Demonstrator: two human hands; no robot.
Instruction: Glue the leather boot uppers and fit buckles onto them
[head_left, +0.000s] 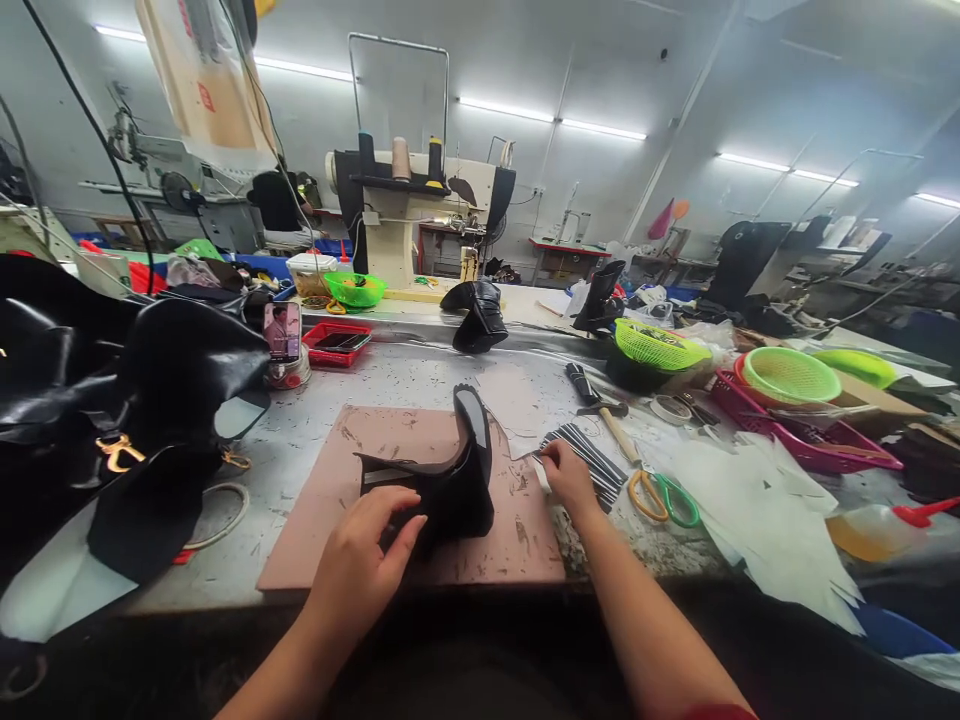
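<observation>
A black shoe upper (457, 490) lies bent on a pinkish work board (330, 500), its grey lining showing on the raised part. My left hand (364, 550) is at its near left edge, thumb and fingers apart; whether the fingertips touch the upper I cannot make out. To the right, a fanned stack of black-and-white strips (596, 462) lies beside the board. My right hand (570, 478) pinches at the left end of this stack, thumb against forefinger; how many strips are between them is hidden.
Beyond the strips lie a hammer (616, 435) and scissors (664, 498) with orange and green handles. Black leather pieces (187, 370) are heaped at left. A phone (283, 332) stands near a red tray (360, 352). White sheets (757, 510) and baskets (791, 377) fill the right. A sewing machine (397, 220) stands behind.
</observation>
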